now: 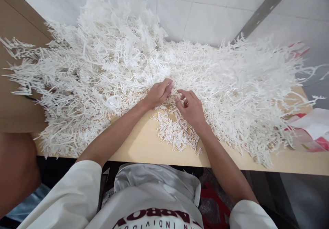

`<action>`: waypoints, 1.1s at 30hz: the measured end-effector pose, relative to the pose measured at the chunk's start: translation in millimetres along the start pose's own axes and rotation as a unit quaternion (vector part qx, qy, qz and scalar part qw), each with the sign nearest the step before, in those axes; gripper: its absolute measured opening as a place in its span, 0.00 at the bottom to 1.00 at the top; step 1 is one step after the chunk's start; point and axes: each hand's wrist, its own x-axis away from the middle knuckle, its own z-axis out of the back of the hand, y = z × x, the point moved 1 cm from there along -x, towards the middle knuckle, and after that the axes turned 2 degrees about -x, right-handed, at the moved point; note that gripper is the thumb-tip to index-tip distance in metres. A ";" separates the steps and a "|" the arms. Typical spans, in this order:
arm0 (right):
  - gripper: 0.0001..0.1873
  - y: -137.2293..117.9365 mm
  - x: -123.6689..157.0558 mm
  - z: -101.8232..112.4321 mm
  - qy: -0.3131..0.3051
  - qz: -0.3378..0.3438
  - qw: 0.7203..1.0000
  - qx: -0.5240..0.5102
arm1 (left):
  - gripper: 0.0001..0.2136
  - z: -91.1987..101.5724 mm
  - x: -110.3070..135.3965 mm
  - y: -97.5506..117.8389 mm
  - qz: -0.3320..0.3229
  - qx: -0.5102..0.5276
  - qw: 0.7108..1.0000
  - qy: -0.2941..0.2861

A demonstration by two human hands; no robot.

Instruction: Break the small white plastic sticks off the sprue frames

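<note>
A large heap of white, thin, branching plastic-looking sprigs (123, 51) spreads across the tabletop. My left hand (159, 92) is at the heap's front middle, thumb and fingers pinched together; what lies between them is too small to make out. Just to its right, my right hand (191, 108) has its fingers curled, with a gap between thumb and forefinger and nothing clearly visible in it. Below and between the hands lies a smaller pile of short white pieces (177, 131), partly covered by my right hand.
The pale wooden tabletop (140, 141) shows along the front edge. A red and white plastic bag (312, 133) lies at the right end. At left stands a brown cardboard-like panel (20, 68), with another person's limb (16, 174) below it. A grey metal post (262, 11) leans behind.
</note>
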 end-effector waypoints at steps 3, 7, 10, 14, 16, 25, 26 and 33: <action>0.13 5.8 -3.6 -3.3 -0.053 0.002 0.999 0.010 | 0.18 -4.6 0.6 -0.8 -0.102 -0.072 0.992 -0.009; 0.13 5.8 -6.1 -7.1 -0.079 -0.002 0.996 0.052 | 0.18 -11.5 1.6 -2.9 -0.141 -0.141 0.980 0.004; 0.11 1.9 -6.0 -6.5 -0.076 -0.015 0.996 0.042 | 0.20 -13.0 0.6 -4.8 -0.125 -0.149 0.981 -0.006; 0.11 -17.5 4.6 -6.9 -0.161 0.059 0.985 -0.006 | 0.19 -5.7 -3.9 -10.0 0.041 -0.053 0.997 0.040; 0.11 -27.5 10.7 -7.1 -0.168 0.126 0.978 -0.004 | 0.17 -2.0 -4.9 -9.7 0.086 -0.005 0.995 0.055; 0.13 20.2 -4.8 -2.8 0.030 -0.044 0.997 -0.055 | 0.13 3.0 -2.5 -1.4 -0.046 0.051 0.997 -0.038; 0.15 23.9 -5.7 -3.9 0.026 -0.040 0.997 -0.066 | 0.13 2.8 -2.4 -2.5 -0.062 0.063 0.995 -0.050; 0.13 11.9 -4.6 -12.9 -0.007 0.000 0.993 -0.121 | 0.11 -2.5 -0.4 -6.8 -0.038 0.059 0.996 -0.062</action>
